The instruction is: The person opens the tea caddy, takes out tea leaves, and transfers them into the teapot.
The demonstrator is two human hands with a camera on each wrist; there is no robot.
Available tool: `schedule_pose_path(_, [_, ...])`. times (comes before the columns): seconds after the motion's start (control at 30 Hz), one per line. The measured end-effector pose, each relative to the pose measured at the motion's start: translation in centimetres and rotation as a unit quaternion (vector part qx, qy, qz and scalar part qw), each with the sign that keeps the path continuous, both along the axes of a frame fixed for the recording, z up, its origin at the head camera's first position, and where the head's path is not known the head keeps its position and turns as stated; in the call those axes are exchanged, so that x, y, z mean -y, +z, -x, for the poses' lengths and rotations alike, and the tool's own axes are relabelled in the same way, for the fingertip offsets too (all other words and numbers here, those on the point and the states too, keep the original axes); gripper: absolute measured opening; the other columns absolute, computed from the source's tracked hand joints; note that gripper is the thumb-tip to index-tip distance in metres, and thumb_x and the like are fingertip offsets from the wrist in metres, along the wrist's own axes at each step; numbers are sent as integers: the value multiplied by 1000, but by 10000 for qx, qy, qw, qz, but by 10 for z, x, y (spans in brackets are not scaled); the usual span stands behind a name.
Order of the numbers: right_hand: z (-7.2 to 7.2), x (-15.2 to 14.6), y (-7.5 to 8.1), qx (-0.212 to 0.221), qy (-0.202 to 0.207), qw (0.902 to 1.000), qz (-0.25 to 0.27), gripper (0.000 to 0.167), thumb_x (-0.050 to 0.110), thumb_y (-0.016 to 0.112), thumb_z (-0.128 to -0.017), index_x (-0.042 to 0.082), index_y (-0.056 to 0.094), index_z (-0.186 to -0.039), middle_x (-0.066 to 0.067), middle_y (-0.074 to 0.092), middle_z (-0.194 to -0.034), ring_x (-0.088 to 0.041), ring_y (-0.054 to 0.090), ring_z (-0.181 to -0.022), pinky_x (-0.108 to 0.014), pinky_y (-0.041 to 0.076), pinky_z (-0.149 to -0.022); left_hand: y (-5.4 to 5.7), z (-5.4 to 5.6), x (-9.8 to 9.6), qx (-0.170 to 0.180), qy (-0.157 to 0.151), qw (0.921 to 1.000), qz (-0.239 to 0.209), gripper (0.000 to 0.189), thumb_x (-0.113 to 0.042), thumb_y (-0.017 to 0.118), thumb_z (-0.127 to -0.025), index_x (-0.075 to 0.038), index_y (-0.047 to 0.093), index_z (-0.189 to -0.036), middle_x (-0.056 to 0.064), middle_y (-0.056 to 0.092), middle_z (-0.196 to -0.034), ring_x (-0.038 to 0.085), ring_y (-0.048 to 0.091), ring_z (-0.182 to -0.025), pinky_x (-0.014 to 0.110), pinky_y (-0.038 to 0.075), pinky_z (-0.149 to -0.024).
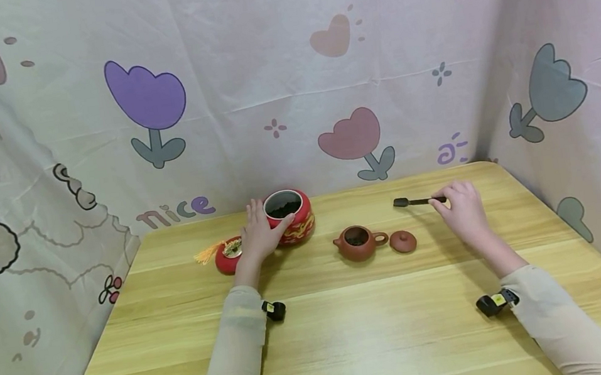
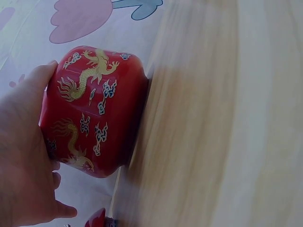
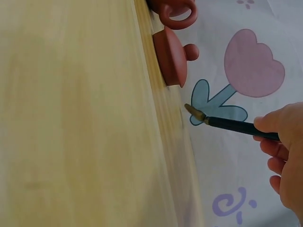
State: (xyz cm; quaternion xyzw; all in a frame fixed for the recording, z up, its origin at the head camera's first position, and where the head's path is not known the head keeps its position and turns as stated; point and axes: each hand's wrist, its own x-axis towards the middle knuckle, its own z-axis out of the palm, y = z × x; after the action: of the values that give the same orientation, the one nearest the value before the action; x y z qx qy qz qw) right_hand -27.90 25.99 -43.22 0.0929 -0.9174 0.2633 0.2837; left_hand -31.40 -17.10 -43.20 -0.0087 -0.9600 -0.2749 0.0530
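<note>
A round red tea jar with gold dragons stands lidless at the back, dark loose tea leaves inside. My left hand grips its left side, the thumb toward the near rim; the left wrist view shows the palm against the jar. Beside that wrist lies its red lid, partly hidden by the hand. My right hand pinches the handle of a slim dark tea scoop, its head pointing left above the table. In the right wrist view the scoop appears near the teapot lid.
A small brown clay teapot stands uncovered between the hands, dark inside, spout to the left. Its clay lid lies right of the handle. A yellow tassel trails from the red lid. Printed cloth hangs behind the wooden table.
</note>
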Motion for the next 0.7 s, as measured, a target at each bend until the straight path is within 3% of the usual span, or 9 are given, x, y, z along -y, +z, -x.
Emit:
schedule_pose_path(0.47, [-3, -12, -1, 687, -225, 9972, -214, 16, 13, 68, -89, -2, 70, -94, -22, 64, -99, -40, 46, -99, -56, 33, -89, 1, -1, -1, -23, 21, 10000, -66, 113, -82, 44, -81, -7, 7, -157, 14, 2, -165, 32, 1, -154, 69, 16, -115])
schedule_pose_path(0.7, [-2, -21, -5, 1209, -176, 9909, -560, 16, 15, 69, -87, 0, 72, -89, -23, 64, -94, -43, 46, -95, -57, 35, -81, 1, -2, -1, -15, 28, 10000, -70, 113, -82, 43, -81, -8, 7, -157, 14, 2, -166, 32, 0, -154, 69, 16, -115])
